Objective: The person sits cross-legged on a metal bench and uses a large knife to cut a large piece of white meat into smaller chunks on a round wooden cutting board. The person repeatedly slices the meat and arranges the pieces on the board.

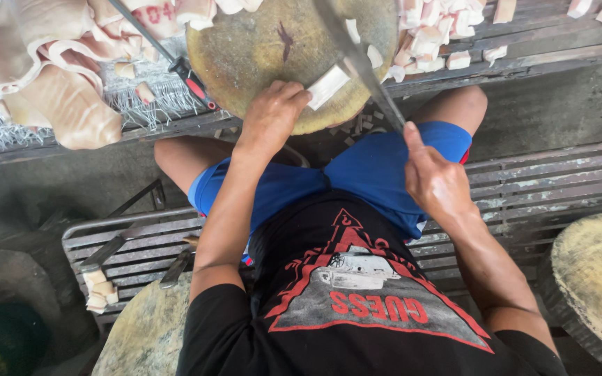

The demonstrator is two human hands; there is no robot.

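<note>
Pinning the pale fat strip [328,86] on the round chopping block [259,49], your left hand [271,115] steadies it; your right hand [435,179] grips the long knife [357,59] closed, blade angled over it.

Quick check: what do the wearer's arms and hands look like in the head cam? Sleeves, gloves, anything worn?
Both hands are bare: no gloves, rings, watch or bands visible on the left hand or the right hand. Forearms are uncovered. Short black sleeves end near the elbows, part of a black T-shirt with a red triangle print. Blue shorts below.
</note>
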